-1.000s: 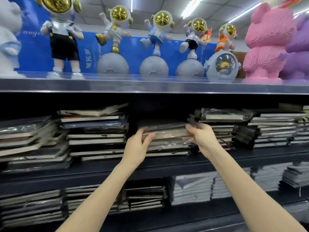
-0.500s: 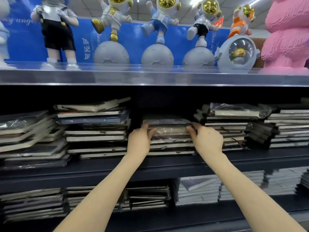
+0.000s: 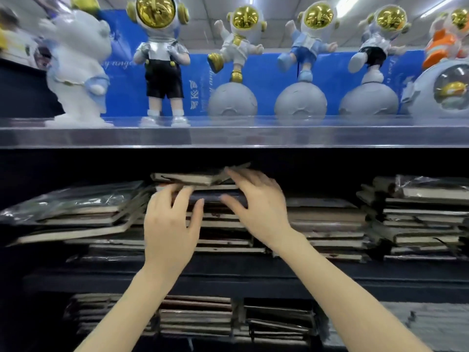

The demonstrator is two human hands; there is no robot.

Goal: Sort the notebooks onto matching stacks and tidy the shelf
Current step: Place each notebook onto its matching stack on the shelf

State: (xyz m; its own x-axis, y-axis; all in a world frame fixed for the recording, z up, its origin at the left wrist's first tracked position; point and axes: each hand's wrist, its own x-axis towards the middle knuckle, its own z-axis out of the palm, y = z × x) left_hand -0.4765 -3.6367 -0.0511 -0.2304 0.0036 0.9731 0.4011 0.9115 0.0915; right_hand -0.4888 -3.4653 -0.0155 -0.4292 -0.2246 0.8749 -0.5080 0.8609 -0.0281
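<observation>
- Looking from the head camera, we see the left hand [image 3: 168,224] with fingers straight and loose, holding nothing, its tips touching the front edges of the middle notebook stack [image 3: 223,232] on the dark shelf [image 3: 253,273].
- The right hand [image 3: 256,201] is spread, with fingertips on the top notebook [image 3: 187,178] and thumb on the dark-blue notebook [image 3: 213,197]. It is blurred, so we cannot tell if it grips.
- A plastic-wrapped stack [image 3: 76,212] sits to the left, with astronaut figurines [image 3: 162,59] above.
</observation>
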